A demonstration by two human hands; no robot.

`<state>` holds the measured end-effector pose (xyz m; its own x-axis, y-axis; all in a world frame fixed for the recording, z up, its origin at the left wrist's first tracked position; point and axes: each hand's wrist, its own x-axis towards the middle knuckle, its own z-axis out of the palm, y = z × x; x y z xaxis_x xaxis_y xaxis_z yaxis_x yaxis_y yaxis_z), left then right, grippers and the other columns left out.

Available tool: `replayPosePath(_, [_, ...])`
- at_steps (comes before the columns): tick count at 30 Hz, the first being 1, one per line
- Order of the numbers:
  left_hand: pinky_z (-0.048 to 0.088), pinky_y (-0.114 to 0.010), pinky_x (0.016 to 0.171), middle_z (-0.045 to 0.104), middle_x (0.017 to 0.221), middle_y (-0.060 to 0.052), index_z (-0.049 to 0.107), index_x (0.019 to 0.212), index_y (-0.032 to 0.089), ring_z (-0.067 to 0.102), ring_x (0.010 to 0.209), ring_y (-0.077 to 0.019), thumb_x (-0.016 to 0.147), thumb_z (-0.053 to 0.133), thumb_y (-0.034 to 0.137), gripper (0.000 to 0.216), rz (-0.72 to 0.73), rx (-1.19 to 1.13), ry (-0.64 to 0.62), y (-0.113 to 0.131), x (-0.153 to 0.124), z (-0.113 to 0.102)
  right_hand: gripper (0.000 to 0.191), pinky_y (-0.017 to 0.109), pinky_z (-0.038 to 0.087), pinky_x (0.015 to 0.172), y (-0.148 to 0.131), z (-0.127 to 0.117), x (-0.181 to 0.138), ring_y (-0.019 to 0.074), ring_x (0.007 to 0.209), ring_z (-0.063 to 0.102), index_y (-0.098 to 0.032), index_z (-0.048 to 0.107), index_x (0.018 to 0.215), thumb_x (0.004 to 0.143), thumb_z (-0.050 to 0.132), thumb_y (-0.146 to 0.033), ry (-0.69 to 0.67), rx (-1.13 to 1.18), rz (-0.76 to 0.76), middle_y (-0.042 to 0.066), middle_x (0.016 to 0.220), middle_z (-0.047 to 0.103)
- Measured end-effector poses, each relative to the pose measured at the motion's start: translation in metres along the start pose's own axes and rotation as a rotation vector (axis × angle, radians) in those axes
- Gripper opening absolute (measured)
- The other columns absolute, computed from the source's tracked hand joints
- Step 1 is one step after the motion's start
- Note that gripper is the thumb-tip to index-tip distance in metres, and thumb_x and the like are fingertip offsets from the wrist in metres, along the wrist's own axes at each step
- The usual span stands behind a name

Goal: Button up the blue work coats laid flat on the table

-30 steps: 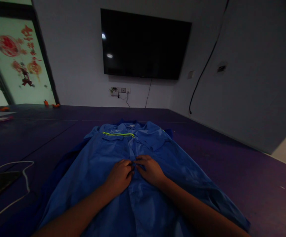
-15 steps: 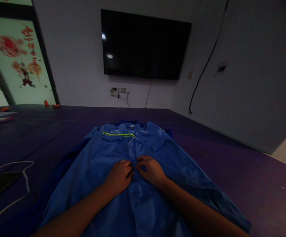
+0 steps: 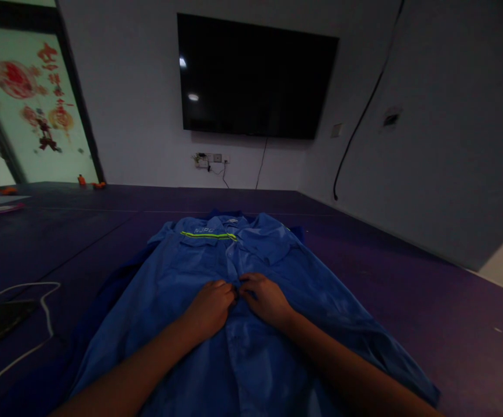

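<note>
A blue work shirt [image 3: 182,278] with a yellow-green stripe and pale lettering on the chest lies spread out, collar away from me. Along its front placket, around mid-length, both of my hands meet. My left hand [image 3: 212,306] is closed, fingertips pinching the placket from the left. From the right, my right hand [image 3: 265,298] pinches the same spot with bent fingers and thumb. The fingertips nearly touch each other; any button between them is too small and dark to make out. Darker blue cloth [image 3: 108,295] shows under the shirt's left side and behind the collar.
The shirt lies on a dark purple floor [image 3: 386,266]. To the left are a dark flat object [image 3: 3,324] and a white cable [image 3: 46,313]. A television [image 3: 258,78] hangs on the wall ahead, and a black cable [image 3: 360,124] runs down the right wall.
Both hands stay at the same place on the placket. The left fingers have shifted slightly and closed in nearer to the right fingertips. The shirt lies as before.
</note>
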<state>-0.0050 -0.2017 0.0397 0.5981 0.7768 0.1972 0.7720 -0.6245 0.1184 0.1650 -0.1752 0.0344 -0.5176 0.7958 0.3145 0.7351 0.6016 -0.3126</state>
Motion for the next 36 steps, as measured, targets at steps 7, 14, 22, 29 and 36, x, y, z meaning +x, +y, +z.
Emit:
replayPosePath(7, [0.04,-0.032,0.078,0.059,0.089,-0.006,0.057,0.088,0.017,0.05,0.086,-0.0176,0.083,0.037,0.01,0.022,0.029,0.014,0.019,-0.0023,-0.0003,0.0022,0.026,0.027,0.039,0.088,-0.0018,0.0027,-0.0005,0.0163,0.103,0.054,-0.024,0.068,0.086,0.083,0.043,-0.019,-0.007,-0.006,-0.038,0.002,0.113,0.059])
replayPosePath(14, [0.041,-0.031,0.079,0.059,0.088,-0.006,0.058,0.084,0.016,0.051,0.087,-0.0174,0.083,0.04,0.015,0.018,-0.012,-0.026,0.02,-0.0014,-0.0007,0.0018,0.027,0.027,0.041,0.086,-0.0009,0.0023,-0.0003,0.0163,0.102,0.054,-0.026,0.066,0.098,0.083,0.044,-0.023,0.015,0.008,0.009,0.002,0.112,0.06])
replayPosePath(22, [0.042,-0.03,0.076,0.059,0.087,-0.008,0.058,0.083,0.015,0.051,0.085,-0.0179,0.084,0.039,0.016,0.02,0.008,-0.003,0.009,0.0004,0.0003,0.0016,0.03,0.028,0.041,0.086,0.0002,0.0044,0.0013,0.0176,0.102,0.054,-0.027,0.064,0.103,0.084,0.042,-0.022,0.017,-0.039,0.026,0.003,0.112,0.06])
replayPosePath(29, [0.041,-0.031,0.076,0.06,0.087,-0.007,0.06,0.085,0.014,0.051,0.084,-0.0177,0.085,0.038,0.017,0.022,0.049,0.008,0.017,-0.0007,-0.0001,0.003,0.03,0.027,0.04,0.088,0.0011,0.0036,0.0031,0.016,0.101,0.055,-0.025,0.066,0.1,0.084,0.041,-0.021,0.035,0.037,0.035,0.003,0.11,0.061])
replayPosePath(36, [0.041,-0.03,0.078,0.06,0.089,-0.005,0.059,0.093,0.018,0.051,0.087,-0.0173,0.085,0.038,0.016,0.022,0.08,-0.028,0.048,-0.0071,-0.0009,0.0072,0.028,0.028,0.038,0.091,0.0025,0.0058,0.0033,0.0167,0.102,0.054,-0.02,0.064,0.101,0.083,0.043,-0.018,0.043,0.08,0.023,0.005,0.109,0.062])
